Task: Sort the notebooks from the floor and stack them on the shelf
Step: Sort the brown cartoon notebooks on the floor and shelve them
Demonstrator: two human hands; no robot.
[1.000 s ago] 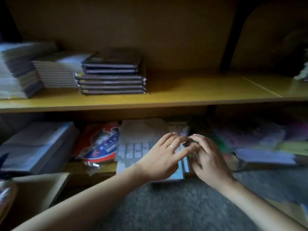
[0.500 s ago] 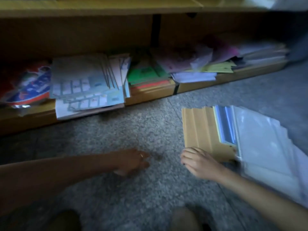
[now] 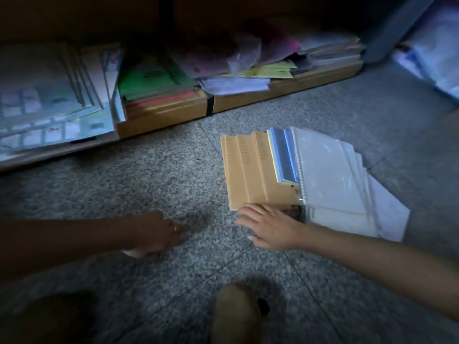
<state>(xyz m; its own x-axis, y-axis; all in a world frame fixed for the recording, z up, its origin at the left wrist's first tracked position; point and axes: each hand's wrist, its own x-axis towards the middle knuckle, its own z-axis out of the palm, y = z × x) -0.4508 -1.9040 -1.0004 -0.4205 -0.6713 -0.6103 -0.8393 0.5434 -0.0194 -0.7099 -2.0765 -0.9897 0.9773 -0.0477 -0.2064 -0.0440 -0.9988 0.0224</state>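
the fanned pile lies on the floor [image 3: 149, 175] to my right: three tan notebooks [image 3: 244, 170] stepped leftward, blue notebooks [image 3: 283, 155] overlapping them, then spiral notebooks [image 3: 330, 170] with clear covers spreading off to the right. my right hand [image 3: 270, 225] is open, fingers spread flat and pointing left, lying along the near edge of the tan notebooks by their near left corner. my left hand [image 3: 159, 232] sits in shadow well to the left of the pile, holding nothing, fingers stretched low toward the floor; i cannot tell if they touch it.

bare speckled floor runs between the pile's far edge and the front lip of the bottom shelf [image 3: 161, 117], and wider between my two hands. my foot [image 3: 236, 314] is at the near edge.

in the shelf, the left bay holds pale printed sheets [image 3: 49, 100] overhanging the lip, with green booklets [image 3: 154, 80] beside them; the right bay holds yellow papers [image 3: 270, 70] under a loose, blurred heap.
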